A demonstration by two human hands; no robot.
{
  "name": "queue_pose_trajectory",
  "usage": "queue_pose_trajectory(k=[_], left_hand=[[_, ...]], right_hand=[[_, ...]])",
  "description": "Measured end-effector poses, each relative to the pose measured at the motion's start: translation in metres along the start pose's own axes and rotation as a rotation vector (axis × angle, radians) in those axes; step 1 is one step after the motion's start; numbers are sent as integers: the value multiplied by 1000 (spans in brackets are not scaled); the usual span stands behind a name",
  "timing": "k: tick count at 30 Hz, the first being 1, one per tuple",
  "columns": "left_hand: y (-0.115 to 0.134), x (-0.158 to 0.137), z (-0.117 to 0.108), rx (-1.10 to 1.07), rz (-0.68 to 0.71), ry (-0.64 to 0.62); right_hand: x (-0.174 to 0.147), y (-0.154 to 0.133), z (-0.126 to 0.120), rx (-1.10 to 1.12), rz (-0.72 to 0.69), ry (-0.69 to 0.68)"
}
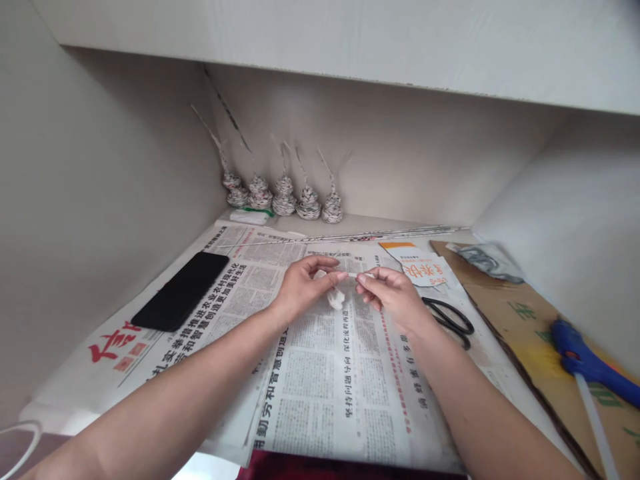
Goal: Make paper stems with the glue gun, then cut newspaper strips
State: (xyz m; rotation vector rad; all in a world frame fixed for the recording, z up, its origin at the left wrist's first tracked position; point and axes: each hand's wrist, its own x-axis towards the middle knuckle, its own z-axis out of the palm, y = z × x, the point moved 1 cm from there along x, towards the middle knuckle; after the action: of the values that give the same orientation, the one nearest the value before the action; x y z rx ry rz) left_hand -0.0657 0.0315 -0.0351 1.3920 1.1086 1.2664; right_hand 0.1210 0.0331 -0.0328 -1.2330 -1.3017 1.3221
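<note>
In the head view, my left hand [305, 283] and my right hand [395, 293] meet above the newspaper [310, 373]. Between their pinched fingertips runs a thin, white, twisted strip that looks like tissue paper [337, 299]. Its crumpled, loose part hangs below my left fingers. The thumb and forefinger of each hand are closed on the strip, one at either side of its thin stretch. Black-handled scissors [453, 320] lie just right of my right wrist, partly hidden by the forearm.
Several gourd-shaped woven paper pieces [284, 197] stand at the back. Long paper rods [360, 237] lie before them. A black phone [183, 291] is at left. Cardboard [493, 320] at right bears a blue glue gun [590, 363] and a plastic packet [490, 261]. A shelf [350, 47] overhangs.
</note>
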Motion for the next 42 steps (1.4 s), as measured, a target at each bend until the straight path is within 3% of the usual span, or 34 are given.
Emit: queue_pose_trajectory(k=[7, 14, 22, 28, 37, 42], left_hand=[[-5, 3, -1, -163, -127, -16], [-3, -1, 4, -248, -206, -104], [-9, -5, 7, 25, -83, -161], [-8, -6, 8, -72, -162, -223], [-5, -5, 11, -257, -308, -189], [-7, -3, 7, -263, -314, -130]], right_hand=[[4, 5, -2, -45, 174, 51], [0, 6, 4, -60, -36, -75], [-6, 7, 16, -187, -265, -56], [-9, 7, 18, -219, -299, 5], [-2, 11, 14, -261, -225, 65], [25, -6, -18, -507, -153, 193]])
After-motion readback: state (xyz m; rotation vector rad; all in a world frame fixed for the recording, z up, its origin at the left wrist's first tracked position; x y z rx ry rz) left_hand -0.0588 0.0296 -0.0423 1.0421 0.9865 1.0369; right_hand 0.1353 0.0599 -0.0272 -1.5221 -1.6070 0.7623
